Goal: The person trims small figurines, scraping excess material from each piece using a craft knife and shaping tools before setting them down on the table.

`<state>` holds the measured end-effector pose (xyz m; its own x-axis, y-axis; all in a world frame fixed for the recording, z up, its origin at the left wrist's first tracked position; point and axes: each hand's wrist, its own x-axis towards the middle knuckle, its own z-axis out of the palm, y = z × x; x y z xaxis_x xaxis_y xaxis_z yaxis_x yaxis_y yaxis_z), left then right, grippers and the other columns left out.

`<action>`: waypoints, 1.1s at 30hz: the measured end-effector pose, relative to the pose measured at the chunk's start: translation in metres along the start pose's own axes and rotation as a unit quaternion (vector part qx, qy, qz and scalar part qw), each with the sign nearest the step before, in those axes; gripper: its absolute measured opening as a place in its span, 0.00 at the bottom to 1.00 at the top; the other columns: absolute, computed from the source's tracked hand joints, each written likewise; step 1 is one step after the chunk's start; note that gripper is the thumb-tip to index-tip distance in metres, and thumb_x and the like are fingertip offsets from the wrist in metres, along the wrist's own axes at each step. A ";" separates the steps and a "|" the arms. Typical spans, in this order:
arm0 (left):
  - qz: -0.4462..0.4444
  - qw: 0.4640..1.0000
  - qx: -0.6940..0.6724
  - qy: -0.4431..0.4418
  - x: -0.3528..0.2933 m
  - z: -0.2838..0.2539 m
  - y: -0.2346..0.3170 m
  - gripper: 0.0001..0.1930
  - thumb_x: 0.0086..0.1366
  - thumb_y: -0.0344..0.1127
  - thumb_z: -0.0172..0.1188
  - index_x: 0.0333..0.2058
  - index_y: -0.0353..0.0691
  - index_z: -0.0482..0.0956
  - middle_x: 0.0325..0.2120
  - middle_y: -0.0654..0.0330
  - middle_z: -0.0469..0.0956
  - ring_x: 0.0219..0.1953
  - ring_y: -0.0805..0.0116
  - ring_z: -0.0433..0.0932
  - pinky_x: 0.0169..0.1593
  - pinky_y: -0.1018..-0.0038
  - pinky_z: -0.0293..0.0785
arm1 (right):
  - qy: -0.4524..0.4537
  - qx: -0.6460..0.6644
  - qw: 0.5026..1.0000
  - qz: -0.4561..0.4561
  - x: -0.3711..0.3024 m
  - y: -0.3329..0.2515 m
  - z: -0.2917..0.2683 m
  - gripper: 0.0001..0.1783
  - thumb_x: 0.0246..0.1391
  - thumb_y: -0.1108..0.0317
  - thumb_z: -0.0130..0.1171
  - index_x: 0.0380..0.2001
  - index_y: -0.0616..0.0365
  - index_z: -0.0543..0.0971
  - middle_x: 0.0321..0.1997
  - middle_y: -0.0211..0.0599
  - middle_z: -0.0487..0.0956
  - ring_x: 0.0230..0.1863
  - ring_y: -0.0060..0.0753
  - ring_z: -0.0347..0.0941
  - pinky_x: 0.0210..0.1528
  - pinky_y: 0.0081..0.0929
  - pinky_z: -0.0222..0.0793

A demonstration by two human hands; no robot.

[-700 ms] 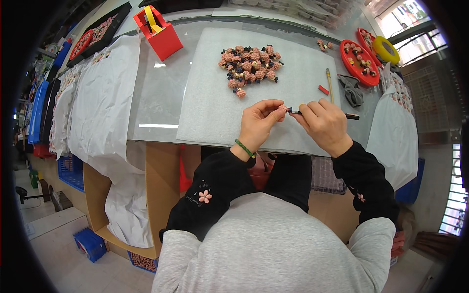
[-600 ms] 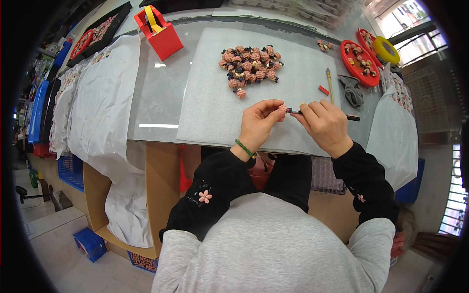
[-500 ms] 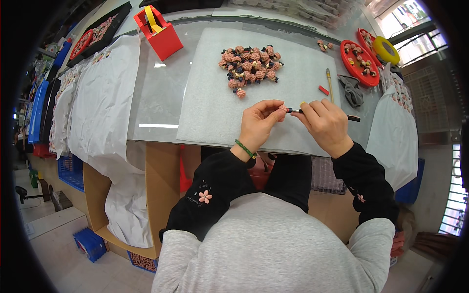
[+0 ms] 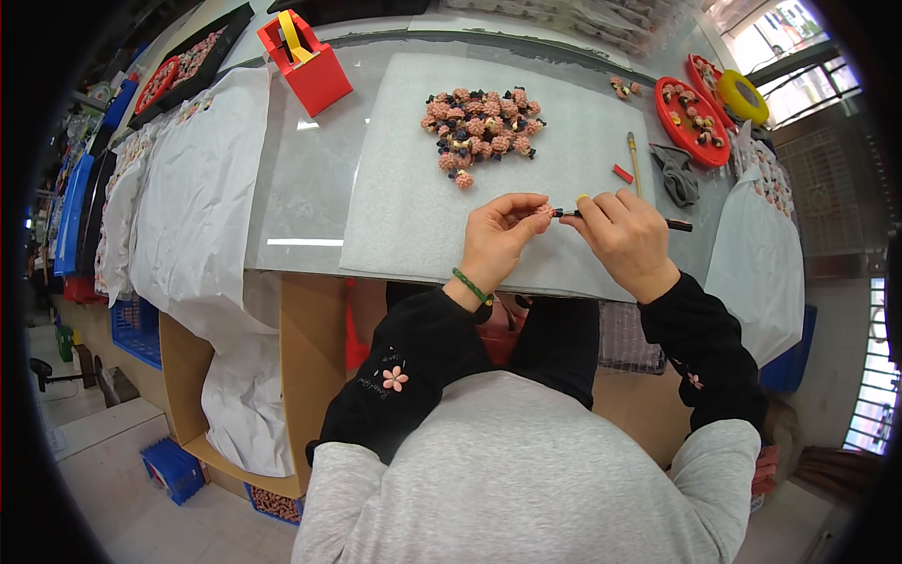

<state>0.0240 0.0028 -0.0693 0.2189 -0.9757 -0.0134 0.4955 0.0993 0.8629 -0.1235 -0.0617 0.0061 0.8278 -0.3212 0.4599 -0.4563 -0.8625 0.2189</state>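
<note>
Left hand (image 4: 496, 235): fingers pinched on a small pink flower piece (image 4: 543, 211), held just above the white mat (image 4: 404, 188) at the counter's near edge.
Right hand (image 4: 625, 237): fingers closed around a thin dark brush (image 4: 678, 226), its tip touching the piece.
Waiting: a pile of pink flower pieces (image 4: 481, 127) lies mid-mat.
Set aside: a few pieces sit on the red tray (image 4: 684, 133).
Progress: judged early; most of the pile appears untouched.

At frame centre I see the left hand (image 4: 496, 237) pinching a small pink flower piece (image 4: 542, 211) against the black pen-like tool (image 4: 676, 225) gripped by the right hand (image 4: 625, 237); a pile of pink flower pieces (image 4: 481, 126) lies above.
</note>
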 end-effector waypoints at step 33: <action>0.000 1.000 0.002 0.000 0.000 -0.001 0.000 0.11 0.53 0.22 0.56 0.37 0.29 0.73 0.29 0.58 0.76 0.30 0.77 0.74 0.36 0.83 0.71 | 0.009 0.037 0.999 0.015 -0.002 0.001 0.002 0.13 0.34 0.62 0.63 0.22 0.55 0.73 0.16 0.27 0.68 0.18 0.26 0.64 0.19 0.22 0.60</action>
<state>0.0244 0.0024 -0.0699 0.2189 -0.9757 -0.0127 0.4917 0.0991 0.8651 -0.1248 -0.0631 0.0040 0.8077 -0.3403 0.4814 -0.4544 -0.8796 0.1406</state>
